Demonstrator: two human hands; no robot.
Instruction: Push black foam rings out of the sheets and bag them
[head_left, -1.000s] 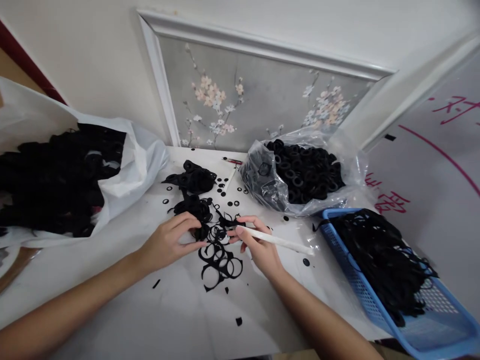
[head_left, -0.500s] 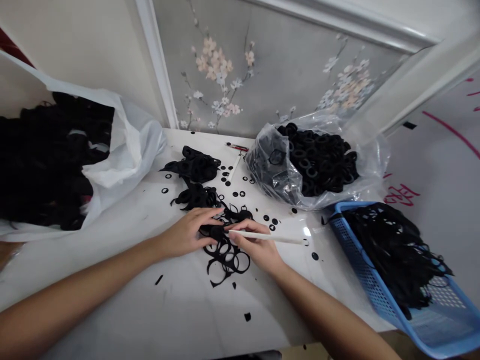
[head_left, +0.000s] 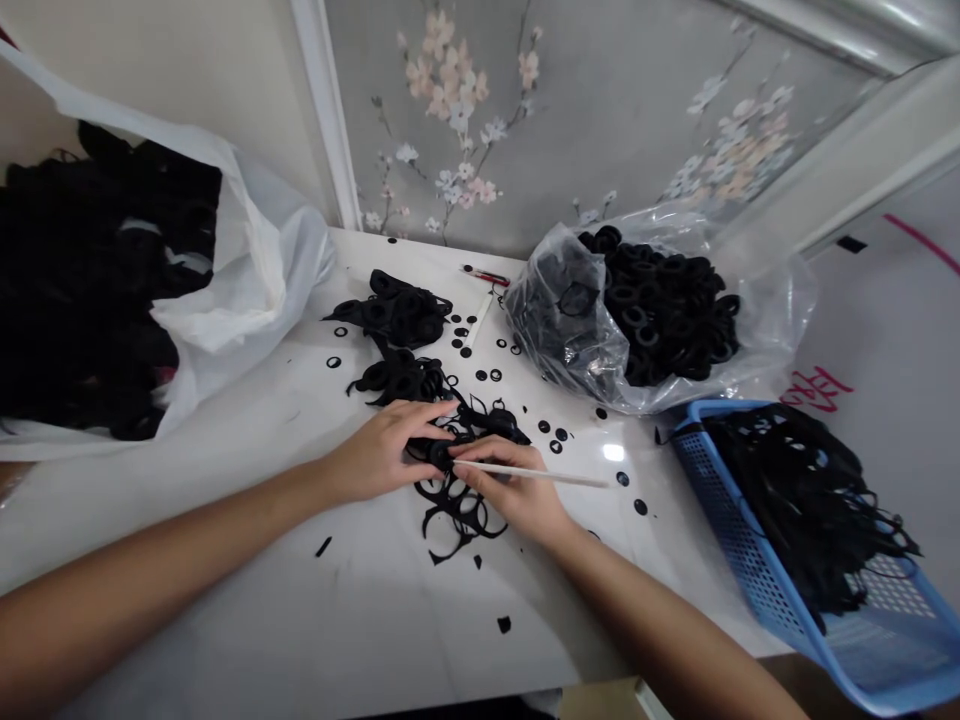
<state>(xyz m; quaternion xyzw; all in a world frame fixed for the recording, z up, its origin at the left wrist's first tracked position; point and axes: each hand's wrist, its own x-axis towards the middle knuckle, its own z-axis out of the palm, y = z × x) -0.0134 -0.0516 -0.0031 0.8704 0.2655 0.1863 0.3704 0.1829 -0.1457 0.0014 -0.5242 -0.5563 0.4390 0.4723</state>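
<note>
A thin white stick [head_left: 555, 476] is pinched in my right hand [head_left: 517, 490], its left tip at a black ring piece. My left hand [head_left: 382, 452] touches that same black piece [head_left: 441, 455] from the left, thumb and fingers around its edge; how firmly it grips is hard to see. Below both hands lies a black sheet with round cut-outs [head_left: 457, 515]. Just beyond them, piles of black ring pieces [head_left: 401, 315] rest on the white table [head_left: 390, 620].
At the left stands a white bag [head_left: 277, 250] full of black pieces. A clear plastic bag [head_left: 540, 320] of black rings is at the back right, with a blue basket [head_left: 750, 560] of black scraps nearer. A red cutter [head_left: 491, 277] and another white stick [head_left: 480, 320] lie behind.
The view has shifted slightly, moving the bags and basket in the picture. Both hands stay at the black piece, and the stick remains in my right hand.
</note>
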